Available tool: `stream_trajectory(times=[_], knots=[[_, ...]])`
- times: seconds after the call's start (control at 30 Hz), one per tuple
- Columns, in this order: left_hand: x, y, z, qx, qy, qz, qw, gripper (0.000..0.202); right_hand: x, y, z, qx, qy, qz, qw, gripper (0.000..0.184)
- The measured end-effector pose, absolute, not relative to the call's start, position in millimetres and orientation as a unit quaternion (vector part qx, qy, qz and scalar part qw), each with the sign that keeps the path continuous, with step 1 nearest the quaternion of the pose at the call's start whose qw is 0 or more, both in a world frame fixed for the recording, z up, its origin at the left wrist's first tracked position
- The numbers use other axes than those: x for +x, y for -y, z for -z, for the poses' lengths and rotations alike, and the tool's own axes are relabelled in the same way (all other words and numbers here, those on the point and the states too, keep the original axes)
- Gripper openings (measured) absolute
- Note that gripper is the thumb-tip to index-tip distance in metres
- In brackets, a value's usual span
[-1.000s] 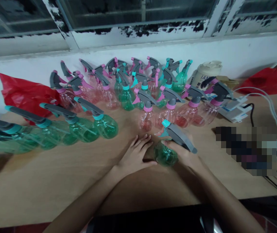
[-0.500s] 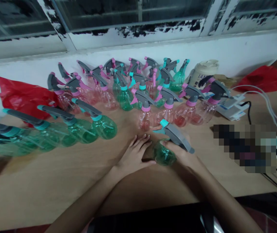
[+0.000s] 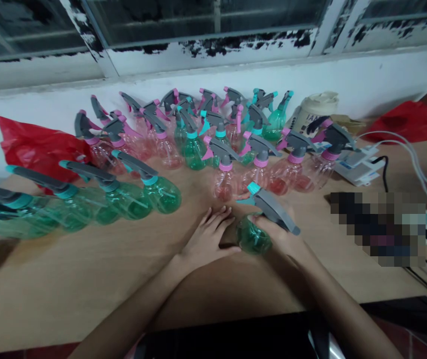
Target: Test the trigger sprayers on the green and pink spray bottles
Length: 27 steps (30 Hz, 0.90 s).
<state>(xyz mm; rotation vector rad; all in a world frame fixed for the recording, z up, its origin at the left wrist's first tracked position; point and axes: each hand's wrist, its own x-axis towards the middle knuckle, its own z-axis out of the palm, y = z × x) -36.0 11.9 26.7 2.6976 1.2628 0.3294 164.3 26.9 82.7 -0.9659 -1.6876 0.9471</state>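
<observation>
My right hand (image 3: 273,230) is wrapped around a green spray bottle (image 3: 254,239) with a grey and teal trigger head, near the middle of the table. Just left of it, my left hand (image 3: 210,233) lies flat on the wood with fingers spread, its thumb reaching toward the bottle's base. Directly behind my hands stands a row of pink spray bottles (image 3: 224,182) with pink collars. To the left, several green spray bottles (image 3: 163,194) stand in a slanting row. My fingers on the far side of the held bottle are partly hidden.
More pink and green spray bottles (image 3: 194,151) crowd the back by the wall. A red plastic bag (image 3: 41,149) lies at left, another red bag (image 3: 411,121) at far right. A cream cup (image 3: 316,112), white cables (image 3: 415,154) and a blurred-out patch (image 3: 380,229) occupy the right side.
Both hands keep nearly the same pose, with the right still around the green spray bottle. The view has shifted only very slightly.
</observation>
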Motion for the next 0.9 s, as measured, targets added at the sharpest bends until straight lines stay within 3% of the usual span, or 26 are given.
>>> stream_trajectory(times=[0.17, 0.5, 0.7, 0.9], knots=[[-36.0, -11.8, -27.2, 0.899, -0.418, -0.109, 0.070, 0.073, 161.7, -23.3, -85.1, -0.420, 0.669, -0.379, 0.482, 0.010], [-35.5, -12.3, -25.8, 0.899, -0.418, -0.111, 0.064, 0.073, 158.9, -24.8, -85.4, -0.410, 0.665, -0.378, 0.497, 0.014], [-35.0, -11.9, -26.1, 0.898, -0.420, -0.112, 0.063, 0.072, 160.5, -22.1, -80.2, -0.425, 0.656, -0.377, 0.497, 0.006], [-34.6, -11.9, -25.8, 0.899, -0.419, -0.111, 0.059, 0.074, 161.3, -23.4, -79.7, -0.416, 0.664, -0.365, 0.503, 0.013]])
